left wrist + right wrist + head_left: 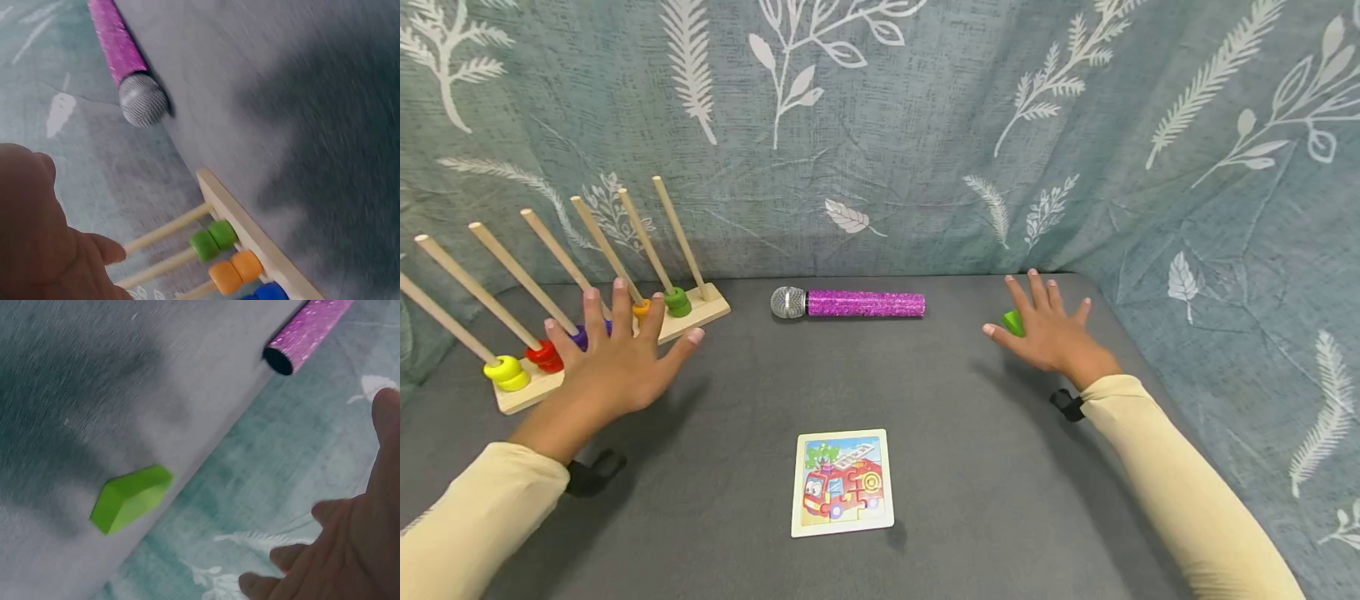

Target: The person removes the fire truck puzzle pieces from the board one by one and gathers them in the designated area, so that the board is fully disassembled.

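Note:
My left hand [621, 358] hovers with spread fingers in front of a wooden peg stand [706, 312], hiding part of it. Coloured rings sit low on the stand's pegs: yellow [511, 373], red [545, 357], green [677, 302], with blue and orange partly covered. Over at the right, my right hand [1048, 333] is held above the table, fingers spread, holding nothing. Beneath it lies a green faceted block [132, 499], mostly covered by the hand in the head view. A microphone with a glittery purple handle [865, 303] lies between the hands at the back.
A square fire-truck jigsaw puzzle [842, 483] in a pale frame lies front and centre on the dark grey table [955, 467]. Behind the table hangs a blue-green curtain [880, 167] with white leaf prints, which continues along the right side.

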{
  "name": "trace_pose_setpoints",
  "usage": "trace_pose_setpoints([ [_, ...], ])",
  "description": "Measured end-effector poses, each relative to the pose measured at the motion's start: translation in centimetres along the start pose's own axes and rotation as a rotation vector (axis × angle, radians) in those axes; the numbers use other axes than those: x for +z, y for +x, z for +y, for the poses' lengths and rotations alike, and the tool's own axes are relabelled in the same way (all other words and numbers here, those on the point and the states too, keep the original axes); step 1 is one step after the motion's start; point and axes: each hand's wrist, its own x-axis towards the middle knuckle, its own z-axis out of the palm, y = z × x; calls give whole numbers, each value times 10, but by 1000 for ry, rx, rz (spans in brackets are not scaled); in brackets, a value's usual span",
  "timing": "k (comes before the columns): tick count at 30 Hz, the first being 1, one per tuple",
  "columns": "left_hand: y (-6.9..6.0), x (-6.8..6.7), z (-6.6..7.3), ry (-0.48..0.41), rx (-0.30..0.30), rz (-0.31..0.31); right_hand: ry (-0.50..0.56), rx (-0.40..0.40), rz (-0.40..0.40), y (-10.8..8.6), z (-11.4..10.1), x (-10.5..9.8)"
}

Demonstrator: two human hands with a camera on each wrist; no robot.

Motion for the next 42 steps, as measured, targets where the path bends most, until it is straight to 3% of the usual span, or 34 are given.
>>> trace_pose_setpoints([
  [7,-9,2,17,-94,102,-25,69,-164,42,-8,-12,3],
  [14,-29,14,38,-189,333,24,90,-269,112,-15,-32,10],
  [17,-39,20,44,-232,406,34,97,-309,128,-18,-41,14],
  [24,-55,27,56,-268,500,1,114,-427,188,-24,-57,23],
  [32,-60,26,54,-303,592,-29,182,-521,266,-27,-72,31],
  [38,-67,38,60,-309,698,-25,258,-588,318,-27,-80,35],
  [42,-72,43,67,-292,699,-86,362,-650,336,-29,-87,38],
])
